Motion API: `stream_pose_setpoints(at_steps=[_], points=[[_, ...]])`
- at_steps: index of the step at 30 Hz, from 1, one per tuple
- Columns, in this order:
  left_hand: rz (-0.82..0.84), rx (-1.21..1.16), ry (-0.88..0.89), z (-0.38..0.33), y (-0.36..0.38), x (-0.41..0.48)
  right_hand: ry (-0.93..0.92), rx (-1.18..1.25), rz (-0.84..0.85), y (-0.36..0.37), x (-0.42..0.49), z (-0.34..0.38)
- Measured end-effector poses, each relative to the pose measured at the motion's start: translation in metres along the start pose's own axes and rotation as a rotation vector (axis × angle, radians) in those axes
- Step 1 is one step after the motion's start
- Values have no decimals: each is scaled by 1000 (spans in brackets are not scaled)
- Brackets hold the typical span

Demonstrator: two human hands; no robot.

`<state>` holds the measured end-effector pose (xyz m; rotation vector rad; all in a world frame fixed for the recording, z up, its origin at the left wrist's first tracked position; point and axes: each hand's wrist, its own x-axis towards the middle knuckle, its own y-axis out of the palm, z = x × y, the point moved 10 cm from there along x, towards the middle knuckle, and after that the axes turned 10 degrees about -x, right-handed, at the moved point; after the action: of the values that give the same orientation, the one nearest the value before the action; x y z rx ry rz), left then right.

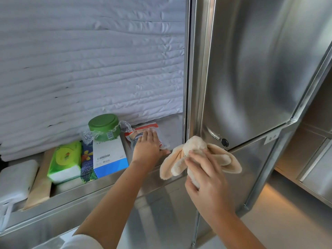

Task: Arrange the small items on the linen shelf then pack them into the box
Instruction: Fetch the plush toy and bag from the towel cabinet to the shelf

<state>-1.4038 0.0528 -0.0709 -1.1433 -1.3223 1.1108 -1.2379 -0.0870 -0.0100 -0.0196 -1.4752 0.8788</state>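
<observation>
Holding a plush beside the shelf, flat palm on a packet

Stacked white linens point(89, 60) fill the back of the steel shelf point(107, 180). At the far left lies a white pack point(16, 178), with a tan board point(40, 182) leaning just beside it. Next comes a row pressed side by side: green tissues point(64, 160) with a yellow emblem whose print is too small to read, a dark floral pack point(86, 162), and a white-and-blue box point(109, 155) with a barcode on top; its small text is not legible. A green tub point(104, 126) in loose clear wrap sits on the rear end of that box, with a barcode sticker on its side.

Right of the box, a red-and-white packet point(150, 127) lies flat on the shelf. The left hand point(146, 146) rests on it, fingers straight and together, palm down, grasping nothing.

Further right, off the shelf's front edge and in front of the steel door point(251, 69), the right hand point(206, 178) is curled round the body of a cream plush point(194, 150). Its head rises above the fingers and its long ears droop to either side. A lock point(224, 141) sits on the door just behind the plush.
</observation>
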Motion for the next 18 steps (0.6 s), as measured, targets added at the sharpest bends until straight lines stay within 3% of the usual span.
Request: stream_pose_setpoints(at_steps=[11,18], points=[[-91,-29,-21,3,-10,-12,-33,45,-5,-6,-2,0],[-433,-214,139,-5,-59,-81,-71,87,-13,-11,-3,19]])
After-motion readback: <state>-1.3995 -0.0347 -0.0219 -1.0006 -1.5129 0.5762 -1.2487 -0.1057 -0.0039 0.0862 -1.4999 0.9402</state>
